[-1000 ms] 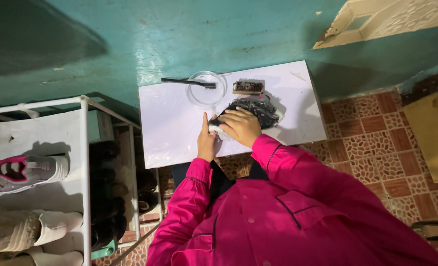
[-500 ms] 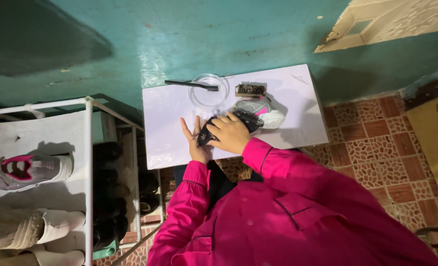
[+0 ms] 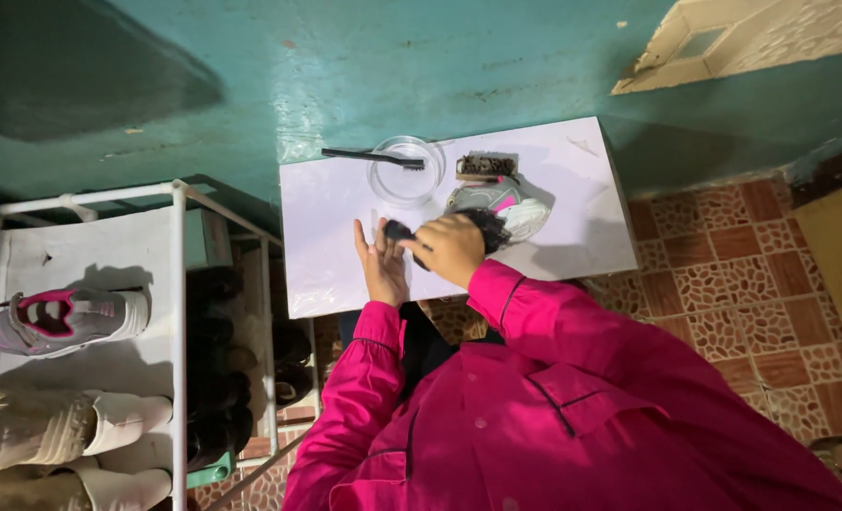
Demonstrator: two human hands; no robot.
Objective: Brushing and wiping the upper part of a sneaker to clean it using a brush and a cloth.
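A dark cloth (image 3: 404, 233), bunched in my right hand's (image 3: 451, 248) closed grip, presses into my flat, open left hand (image 3: 380, 263); the sneaker (image 3: 497, 201) waits just beyond on the bench (image 3: 331, 246). Best folded tight first.

One grey sneaker (image 3: 499, 203) on table, one glass bowl (image 3: 404, 170), two brushes (image 3: 374, 157), perhaps three rack shoes (image 3: 61, 320).
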